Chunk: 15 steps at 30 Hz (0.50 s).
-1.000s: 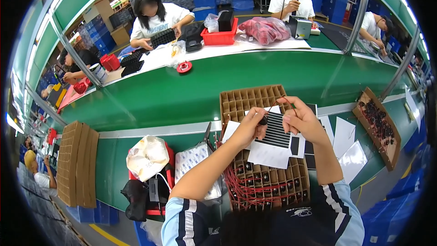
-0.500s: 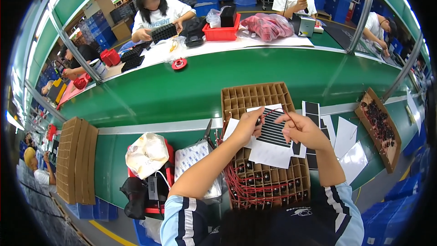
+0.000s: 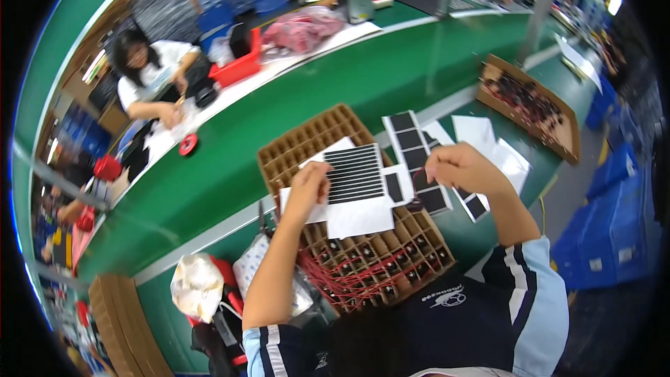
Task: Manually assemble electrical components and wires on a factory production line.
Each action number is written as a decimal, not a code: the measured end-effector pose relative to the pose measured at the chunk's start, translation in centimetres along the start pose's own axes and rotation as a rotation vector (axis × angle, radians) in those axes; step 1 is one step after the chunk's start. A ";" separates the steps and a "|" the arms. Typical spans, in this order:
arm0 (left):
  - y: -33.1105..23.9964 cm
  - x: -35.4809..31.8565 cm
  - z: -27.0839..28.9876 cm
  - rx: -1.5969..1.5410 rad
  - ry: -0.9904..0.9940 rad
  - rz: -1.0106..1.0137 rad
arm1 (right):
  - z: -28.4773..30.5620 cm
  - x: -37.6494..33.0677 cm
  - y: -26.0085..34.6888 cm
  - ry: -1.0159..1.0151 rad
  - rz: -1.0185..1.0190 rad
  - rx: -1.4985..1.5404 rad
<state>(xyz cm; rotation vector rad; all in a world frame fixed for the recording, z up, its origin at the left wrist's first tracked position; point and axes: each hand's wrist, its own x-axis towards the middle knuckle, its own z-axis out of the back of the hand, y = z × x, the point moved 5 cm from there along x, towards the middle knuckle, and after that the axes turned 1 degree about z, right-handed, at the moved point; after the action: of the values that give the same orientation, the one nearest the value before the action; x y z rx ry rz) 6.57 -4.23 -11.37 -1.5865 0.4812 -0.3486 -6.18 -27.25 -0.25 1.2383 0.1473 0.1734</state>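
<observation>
My left hand [image 3: 309,190] is closed, its fingertips pinched at the left edge of a white sheet with black strips [image 3: 354,174]. Whatever it holds is hidden. To the right, my right hand [image 3: 464,167] is closed on a thin red wire [image 3: 417,180]; a small dark part appears to hang at its lower end. The striped sheet and other white paper lie across a divided cardboard tray [image 3: 317,132]. Small black round parts with red wires [image 3: 335,279] fill the tray's near cells. Beside my right hand lies a white sheet with black squares [image 3: 412,141].
A cardboard box of black wired parts [image 3: 530,108] stands at the right. Left are a red bin with a white bag [image 3: 197,286], a bubble-patterned packet and stacked cardboard dividers [image 3: 125,321]. Across the green barrier [image 3: 237,181], people work at another bench with a red bin [image 3: 237,66].
My view has turned to the right. My hands have moved apart: the left to the striped sheet's edge, the right out beyond the sheet with the red wire.
</observation>
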 end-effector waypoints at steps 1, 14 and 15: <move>0.1 -0.2 0.0 0.029 -0.005 0.022 | 1.3 -0.6 -0.3 -0.056 -0.029 -0.059; 1.1 0.1 -2.5 0.114 0.180 0.204 | 28.8 -8.1 -15.5 -0.882 -0.329 -0.624; 1.0 0.3 -2.7 0.112 0.188 0.203 | 29.7 -8.5 -17.5 -0.895 -0.403 -0.839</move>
<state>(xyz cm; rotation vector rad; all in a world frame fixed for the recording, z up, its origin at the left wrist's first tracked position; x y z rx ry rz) 5.34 -6.77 -12.22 -1.3890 0.7483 -0.3648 -7.52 -61.99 -7.15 0.3443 -0.4215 -0.6207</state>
